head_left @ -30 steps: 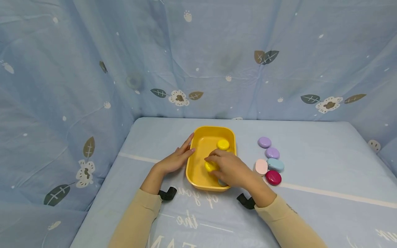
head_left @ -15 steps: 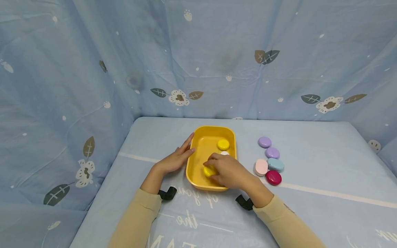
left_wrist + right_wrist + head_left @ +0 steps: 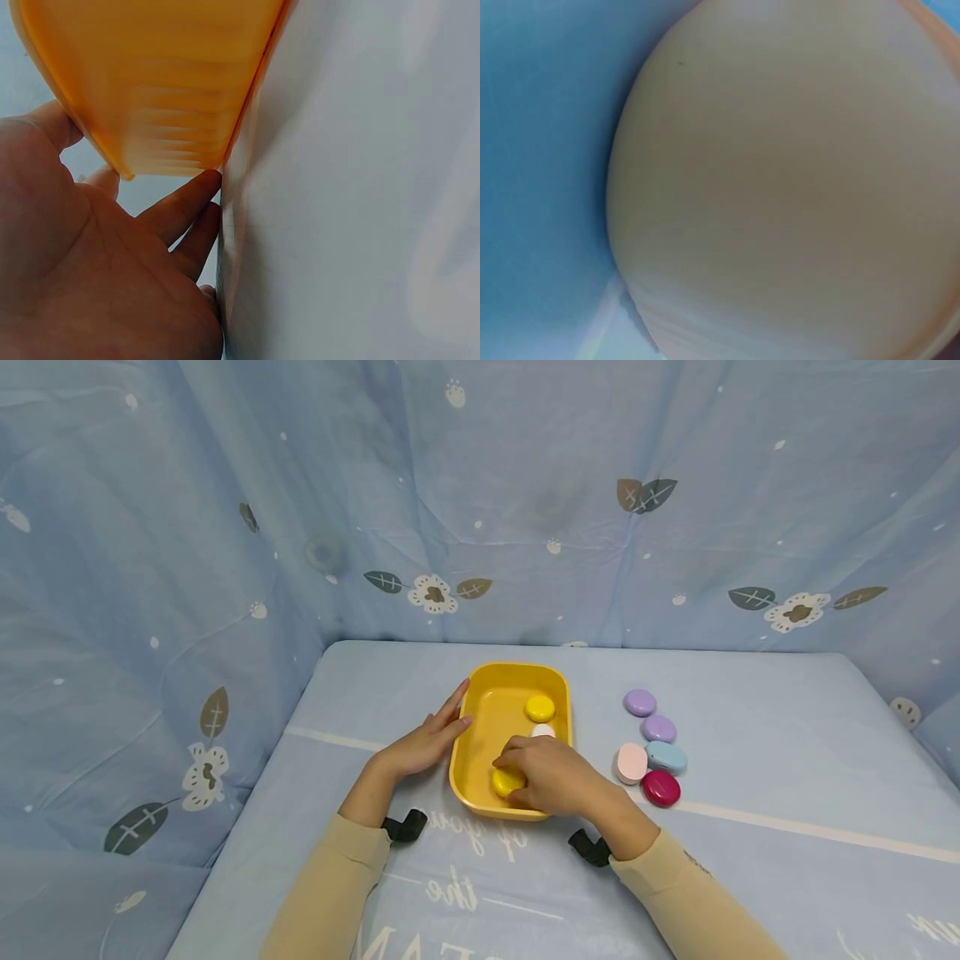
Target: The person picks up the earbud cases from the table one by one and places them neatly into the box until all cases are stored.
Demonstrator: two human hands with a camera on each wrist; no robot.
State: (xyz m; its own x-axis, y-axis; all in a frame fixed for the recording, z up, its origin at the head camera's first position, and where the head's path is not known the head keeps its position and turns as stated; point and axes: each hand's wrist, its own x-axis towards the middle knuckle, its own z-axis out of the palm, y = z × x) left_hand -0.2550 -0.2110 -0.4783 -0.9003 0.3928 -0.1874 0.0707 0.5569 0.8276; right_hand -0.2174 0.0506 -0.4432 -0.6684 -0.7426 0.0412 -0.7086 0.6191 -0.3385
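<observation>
the left hand (image 3: 416, 750) rests against the left side of the yellow tray (image 3: 480, 735). inside it, the right hand (image 3: 558, 772) grips a yellow disc (image 3: 506, 783). a second yellow disc (image 3: 539, 708) and a pale disc (image 3: 543, 730) lie farther back. right of the tray, on the tabletop (image 3: 765, 735): two purple discs (image 3: 658, 728), a pink oval (image 3: 632, 763), a blue oval (image 3: 667, 757), a red disc (image 3: 662, 787).

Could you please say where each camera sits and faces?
Head: worn there, facing forward and down; yellow tray, left hand, right hand, sleeves show.
Left wrist: worn there, facing the tray's outside; left hand shows.
Right wrist: worn there, facing a pale unidentifiable surface; no hand identifiable.
Head and left wrist share tray, left hand.
</observation>
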